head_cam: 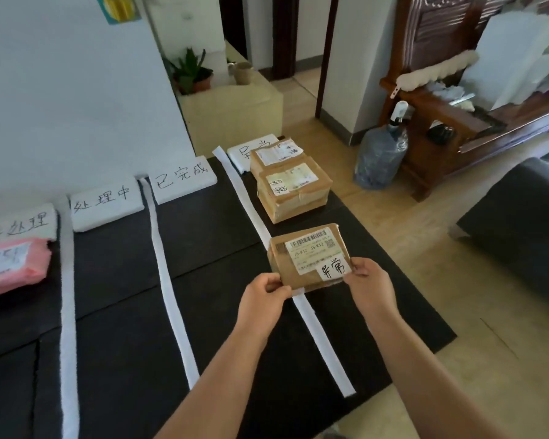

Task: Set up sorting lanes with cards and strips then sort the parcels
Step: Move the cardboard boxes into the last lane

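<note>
Both hands, left hand [264, 291] and right hand [370, 285], grip a brown parcel [309, 256].

I log: brown parcel [290, 275] with white, black-barcoded label [313, 250]; white strips [165, 274] and white cards [184, 179] lettered in black; black mat [114, 264]; one pink parcel [29, 274].

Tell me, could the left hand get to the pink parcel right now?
Probably, once freed: the left hand grips the brown box together with the right hand. Nothing stands on the black mat between it and the pink parcel; only two flat white strips cross the way, though it looks a long stretch.
</note>
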